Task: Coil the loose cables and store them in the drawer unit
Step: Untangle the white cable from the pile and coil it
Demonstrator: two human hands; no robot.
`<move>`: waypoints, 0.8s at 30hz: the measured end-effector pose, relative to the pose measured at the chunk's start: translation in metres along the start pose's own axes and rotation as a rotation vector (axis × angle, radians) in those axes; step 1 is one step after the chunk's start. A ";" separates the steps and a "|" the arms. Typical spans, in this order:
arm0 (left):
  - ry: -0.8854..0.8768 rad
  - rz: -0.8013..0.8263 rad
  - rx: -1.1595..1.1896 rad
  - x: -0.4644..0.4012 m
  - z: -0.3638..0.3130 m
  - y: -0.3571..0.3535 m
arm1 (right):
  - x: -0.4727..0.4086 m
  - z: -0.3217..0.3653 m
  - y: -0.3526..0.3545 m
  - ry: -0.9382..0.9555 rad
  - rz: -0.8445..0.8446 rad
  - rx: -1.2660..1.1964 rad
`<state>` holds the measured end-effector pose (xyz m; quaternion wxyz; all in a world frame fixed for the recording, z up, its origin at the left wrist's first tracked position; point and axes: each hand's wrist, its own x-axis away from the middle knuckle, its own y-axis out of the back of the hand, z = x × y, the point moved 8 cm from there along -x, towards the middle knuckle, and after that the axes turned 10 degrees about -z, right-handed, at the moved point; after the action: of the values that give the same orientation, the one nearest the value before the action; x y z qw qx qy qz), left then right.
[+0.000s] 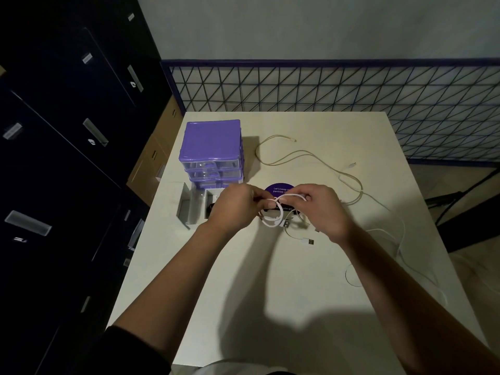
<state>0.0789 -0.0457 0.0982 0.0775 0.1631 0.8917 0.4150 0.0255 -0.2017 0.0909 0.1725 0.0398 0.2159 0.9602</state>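
Observation:
Over the middle of the table, my left hand (234,205) and my right hand (323,209) both grip a short white cable (273,221) that hangs between them in small loops, with a USB plug dangling below. The purple drawer unit (211,150) with clear drawers stands at the back left. One drawer (193,208) is pulled out onto the table in front of it, partly hidden by my left hand. A beige cable (303,154) lies loose to the right of the unit. Another white cable (308,240) with a USB plug lies under my right hand.
A thin white cable (405,255) trails off the white table's right edge (433,239). A round purple sticker (278,189) sits behind my hands. Dark metal cabinets (67,158) stand close on the left, and a wire mesh fence (351,87) runs behind the table.

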 end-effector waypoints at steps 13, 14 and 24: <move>0.075 -0.260 0.049 -0.002 0.021 0.027 | 0.000 -0.022 0.009 0.503 -0.156 0.803; 0.084 -0.261 0.074 -0.002 0.022 0.028 | 0.000 -0.024 0.014 0.481 -0.201 0.783; 0.243 -0.156 0.520 0.001 0.018 0.008 | -0.012 -0.040 0.018 -0.289 -0.243 -0.455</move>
<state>0.0847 -0.0274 0.0932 -0.0427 0.0578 0.9807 0.1820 0.0247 -0.2372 0.0623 0.3198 0.1101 -0.0283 0.9406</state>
